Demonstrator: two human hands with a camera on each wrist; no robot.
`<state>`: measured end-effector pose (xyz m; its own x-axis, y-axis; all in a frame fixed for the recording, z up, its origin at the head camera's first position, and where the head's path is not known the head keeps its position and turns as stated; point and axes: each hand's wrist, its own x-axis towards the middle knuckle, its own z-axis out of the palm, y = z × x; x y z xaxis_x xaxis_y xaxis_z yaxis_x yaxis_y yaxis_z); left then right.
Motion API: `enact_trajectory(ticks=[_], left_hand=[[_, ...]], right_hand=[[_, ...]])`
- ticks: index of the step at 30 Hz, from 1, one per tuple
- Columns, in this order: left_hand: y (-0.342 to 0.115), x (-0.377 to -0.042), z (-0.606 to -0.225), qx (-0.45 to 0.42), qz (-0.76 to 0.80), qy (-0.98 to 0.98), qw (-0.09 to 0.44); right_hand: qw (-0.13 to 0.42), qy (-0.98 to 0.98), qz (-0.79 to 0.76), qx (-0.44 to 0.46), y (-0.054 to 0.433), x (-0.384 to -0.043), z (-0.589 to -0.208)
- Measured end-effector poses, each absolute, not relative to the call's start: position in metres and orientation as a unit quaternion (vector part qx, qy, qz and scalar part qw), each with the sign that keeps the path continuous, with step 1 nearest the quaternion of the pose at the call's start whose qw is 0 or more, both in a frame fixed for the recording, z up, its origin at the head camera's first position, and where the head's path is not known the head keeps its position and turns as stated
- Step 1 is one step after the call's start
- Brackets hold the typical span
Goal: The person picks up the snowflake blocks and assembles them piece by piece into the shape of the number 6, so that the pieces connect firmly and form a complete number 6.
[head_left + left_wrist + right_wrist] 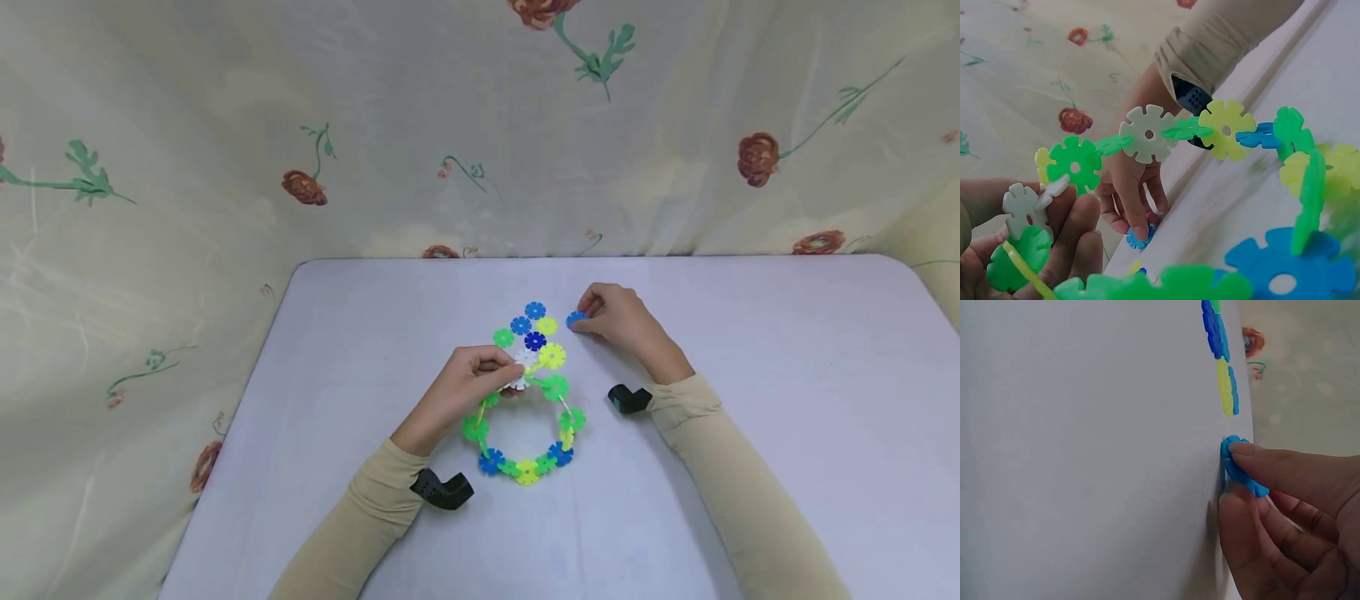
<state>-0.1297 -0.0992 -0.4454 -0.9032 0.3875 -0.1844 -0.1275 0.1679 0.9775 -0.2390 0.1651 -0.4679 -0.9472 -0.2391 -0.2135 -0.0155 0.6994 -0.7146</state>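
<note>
My left hand (467,390) pinches a white snowflake disc (1022,209) at the top of a loop of interlocked snowflake discs (556,387). The loop is made of green, yellow, blue and white pieces slotted edge to edge; the fingers hide a short part of it. Between thumb and fingers, my right hand (624,323) holds a blue snowflake disc (1241,467), low over the table at the right of the loose pieces. In the left wrist view, this blue disc shows beyond the loop, under the right fingertips.
Loose discs lie just beyond the loop: light blue ones (535,310), a yellow one (547,326), a dark blue one (535,341) and a green one (503,337). A white-covered table (787,400) carries them. A flowered curtain (390,125) hangs behind its far edge.
</note>
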Motion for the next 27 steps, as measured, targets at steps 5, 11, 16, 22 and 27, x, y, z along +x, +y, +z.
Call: enact_trajectory(ticks=[5,11,16,22,27], left_hand=[[-0.099,-0.130,-0.446,0.086,0.643,0.734,0.203],[-0.098,-0.130,-0.446,0.082,0.646,0.731,0.203],[-0.098,-0.130,-0.446,0.078,0.643,0.734,0.203],[-0.098,-0.130,-0.446,0.076,0.642,0.735,0.203],[-0.097,-0.130,-0.446,0.077,0.640,0.738,0.202]], right_hand=[[0.171,0.883,-0.430,-0.077,0.174,-0.229,-0.469],[0.174,0.857,-0.475,-0.094,0.180,-0.213,-0.465],[0.161,0.826,-0.530,-0.107,0.184,-0.197,-0.456],[0.140,0.805,-0.563,-0.122,0.186,-0.184,-0.446],[0.128,0.802,-0.565,-0.144,0.186,-0.177,-0.441]])
